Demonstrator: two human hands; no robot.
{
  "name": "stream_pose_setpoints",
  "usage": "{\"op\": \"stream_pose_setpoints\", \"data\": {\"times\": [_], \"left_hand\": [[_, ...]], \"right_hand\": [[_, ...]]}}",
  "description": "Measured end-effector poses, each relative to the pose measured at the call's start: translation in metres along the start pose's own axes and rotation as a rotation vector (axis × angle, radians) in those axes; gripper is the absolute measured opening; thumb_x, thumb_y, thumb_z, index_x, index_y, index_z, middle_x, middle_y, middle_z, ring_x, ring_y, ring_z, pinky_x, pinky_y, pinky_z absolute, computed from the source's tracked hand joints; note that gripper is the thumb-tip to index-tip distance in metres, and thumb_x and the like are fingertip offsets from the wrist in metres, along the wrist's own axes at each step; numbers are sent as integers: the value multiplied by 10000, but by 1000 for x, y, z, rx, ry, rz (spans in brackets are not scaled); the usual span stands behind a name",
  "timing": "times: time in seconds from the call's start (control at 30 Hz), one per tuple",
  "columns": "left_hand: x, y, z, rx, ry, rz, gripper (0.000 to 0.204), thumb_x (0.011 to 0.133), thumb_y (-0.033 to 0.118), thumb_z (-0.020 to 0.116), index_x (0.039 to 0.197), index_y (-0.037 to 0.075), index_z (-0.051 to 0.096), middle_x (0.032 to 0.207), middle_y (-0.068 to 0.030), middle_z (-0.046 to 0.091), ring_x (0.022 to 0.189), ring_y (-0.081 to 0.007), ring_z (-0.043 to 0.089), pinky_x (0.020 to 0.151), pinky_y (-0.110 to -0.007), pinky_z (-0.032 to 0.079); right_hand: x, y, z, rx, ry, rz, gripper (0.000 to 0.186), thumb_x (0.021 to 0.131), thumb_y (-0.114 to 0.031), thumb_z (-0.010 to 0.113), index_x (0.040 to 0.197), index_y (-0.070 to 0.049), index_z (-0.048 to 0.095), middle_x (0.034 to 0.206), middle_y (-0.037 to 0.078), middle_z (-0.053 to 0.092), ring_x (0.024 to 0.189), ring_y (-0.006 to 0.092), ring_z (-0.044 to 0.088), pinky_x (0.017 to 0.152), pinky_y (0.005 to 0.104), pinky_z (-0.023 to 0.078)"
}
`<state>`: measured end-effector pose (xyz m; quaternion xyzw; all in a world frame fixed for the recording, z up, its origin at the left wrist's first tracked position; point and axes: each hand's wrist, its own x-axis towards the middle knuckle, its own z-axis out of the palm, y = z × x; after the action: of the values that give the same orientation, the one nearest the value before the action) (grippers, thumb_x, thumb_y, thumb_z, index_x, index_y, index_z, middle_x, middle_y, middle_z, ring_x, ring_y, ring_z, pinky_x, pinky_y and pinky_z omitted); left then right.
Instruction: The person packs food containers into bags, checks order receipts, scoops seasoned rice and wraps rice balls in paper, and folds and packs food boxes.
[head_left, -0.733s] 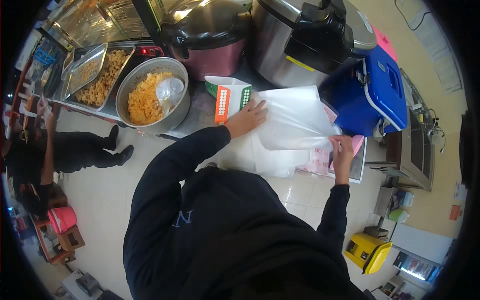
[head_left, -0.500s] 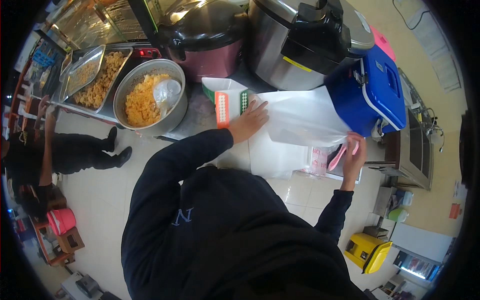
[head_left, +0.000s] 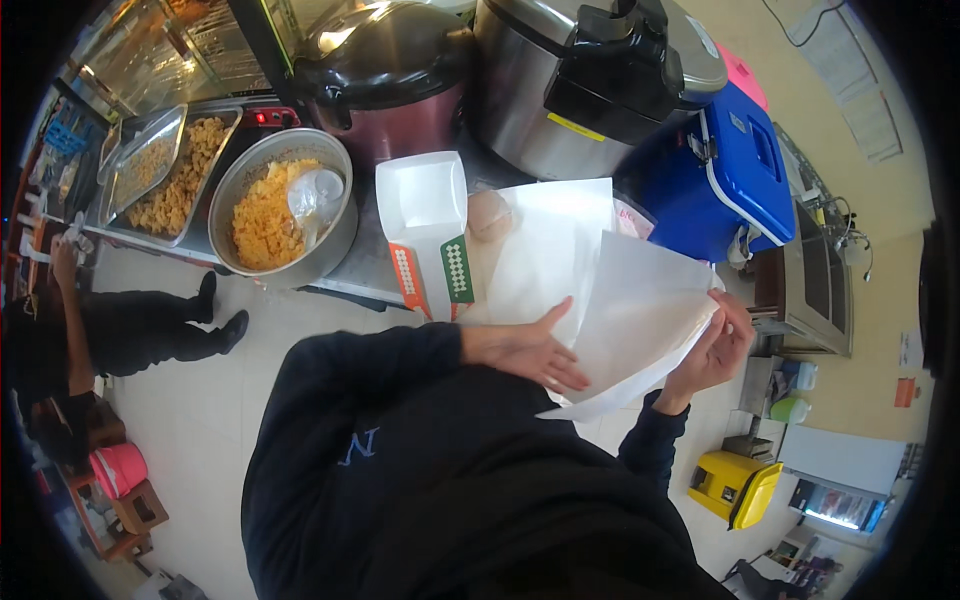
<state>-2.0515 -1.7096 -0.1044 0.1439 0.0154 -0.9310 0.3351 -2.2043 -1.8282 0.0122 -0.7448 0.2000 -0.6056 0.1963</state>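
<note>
My right hand (head_left: pixel 712 345) pinches the right edge of a white paper sheet (head_left: pixel 640 310), which is lifted and tilted toward my body. Beside the sheet's lower left part, my left hand (head_left: pixel 535 352) is open, palm showing and fingers stretched out. More white paper (head_left: pixel 555 225) lies flat on the counter beyond. Left of it stands an open paper food box (head_left: pixel 422 195), white inside, with orange and green patterned panels. A rounded brownish thing (head_left: pixel 490 217) sits between box and paper; its kind is unclear.
Left of the box, a metal pot (head_left: pixel 340 225) holds orange rice and a clear plastic scoop. Trays of fried pieces (head_left: pixel 185 185) lie farther left. Two cookers (head_left: pixel 395 85) and a blue cooler (head_left: pixel 735 170) line the back. Another person (head_left: pixel 110 325) stands at the left.
The sheet has come up off the counter toward my body in my right hand. My left hand has left the box and moved nearer, turning palm up. The box now stands open.
</note>
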Motion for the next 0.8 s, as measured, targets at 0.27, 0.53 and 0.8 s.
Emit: {"op": "stream_pose_setpoints", "data": {"times": [0.27,0.53,0.8], "left_hand": [[19,-12,8,225,328,262,641,798,569,564,1115,23,456,1071,-87,514,1041,-178,495,881,-350,412],[2,-15,68,-58,-88,228,670,854,545,488,1217,-18,462,1090,-72,559,969,-158,550,875,-302,434],[-168,27,74,384,457,1320,307,816,102,648,1095,31,543,957,-41,627,821,-93,604,721,-244,501]], "right_hand": [[3,-18,-15,-80,129,135,90,885,-73,511,926,6,502,882,146,614,891,232,579,844,358,445],[29,-55,62,75,389,-307,168,879,-194,533,828,-50,462,784,113,591,862,249,604,807,356,485],[19,-48,-1,1110,-26,279,434,900,-475,341,950,-62,462,744,90,545,805,207,517,836,490,441]]}}
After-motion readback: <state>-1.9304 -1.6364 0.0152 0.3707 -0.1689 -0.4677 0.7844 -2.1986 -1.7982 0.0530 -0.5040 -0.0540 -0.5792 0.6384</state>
